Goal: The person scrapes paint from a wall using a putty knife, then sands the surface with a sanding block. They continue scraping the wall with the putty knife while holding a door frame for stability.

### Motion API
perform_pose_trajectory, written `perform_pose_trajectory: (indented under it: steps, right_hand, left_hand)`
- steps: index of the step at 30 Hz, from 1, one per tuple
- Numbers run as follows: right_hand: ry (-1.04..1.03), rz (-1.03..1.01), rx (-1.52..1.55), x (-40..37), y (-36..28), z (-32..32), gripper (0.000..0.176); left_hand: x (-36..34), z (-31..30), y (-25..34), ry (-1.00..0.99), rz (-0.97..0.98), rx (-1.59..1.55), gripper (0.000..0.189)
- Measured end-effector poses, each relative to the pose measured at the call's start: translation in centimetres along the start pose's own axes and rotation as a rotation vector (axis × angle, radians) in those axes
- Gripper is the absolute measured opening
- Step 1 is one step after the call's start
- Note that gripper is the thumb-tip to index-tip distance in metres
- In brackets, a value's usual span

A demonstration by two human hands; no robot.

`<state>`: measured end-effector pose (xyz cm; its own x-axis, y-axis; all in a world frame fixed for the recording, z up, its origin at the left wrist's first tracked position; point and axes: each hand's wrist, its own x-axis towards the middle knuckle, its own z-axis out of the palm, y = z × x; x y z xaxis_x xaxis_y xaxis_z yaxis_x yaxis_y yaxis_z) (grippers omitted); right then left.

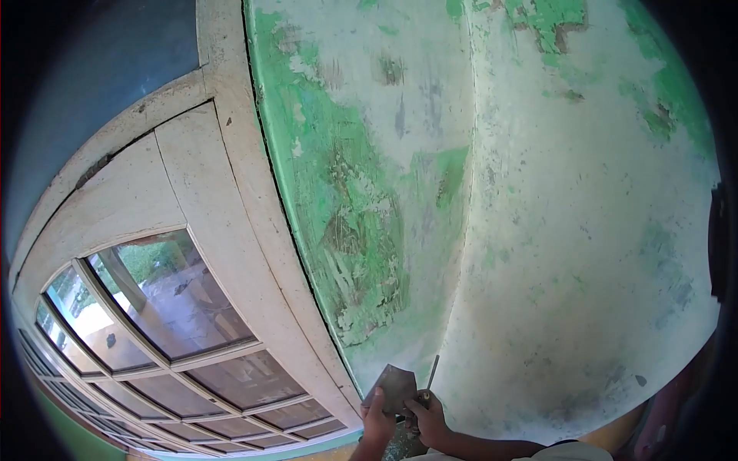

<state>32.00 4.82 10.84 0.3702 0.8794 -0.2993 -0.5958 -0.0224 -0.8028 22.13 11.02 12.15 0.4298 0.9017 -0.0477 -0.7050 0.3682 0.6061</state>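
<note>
Low in the head view, my left hand is closed on a flat grey scraper plate, its thumb lying over the lower left edge. Close beside it, my right hand is closed around a thin scraper, seen edge-on as a narrow dark bar pointing up. The right fingertips are right at the plate's lower right corner. Both hands are in front of the foot of a wall corner. The left wall face shows patchy green paint, scraped marks and whitish filler; the right wall face is mostly whitish.
To the left stands a cream wooden frame with a window of several glass panes. A dark gap runs between frame and wall. A dark object is at the far right edge, and a reddish thing lies lower right.
</note>
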Motion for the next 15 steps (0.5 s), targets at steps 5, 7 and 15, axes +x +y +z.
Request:
perform_pose_trajectory:
  steps: [5,7,15]
  right_hand:
    - [-0.081,0.008,-0.036,0.7,-1.2,-1.3,0.014]
    - [-0.140,-0.026,-0.018,0.8,-1.8,-1.5,0.012]
    - [-0.161,0.050,0.073,1.8,-4.2,-3.4,0.009]
  left_hand:
    - [0.6,1.8,0.8,-0.053,0.086,-0.026,0.035]
    - [0.8,3.0,1.0,-0.054,0.125,-0.009,0.037]
    - [2.7,7.3,5.7,-0.205,0.506,0.635,0.045]
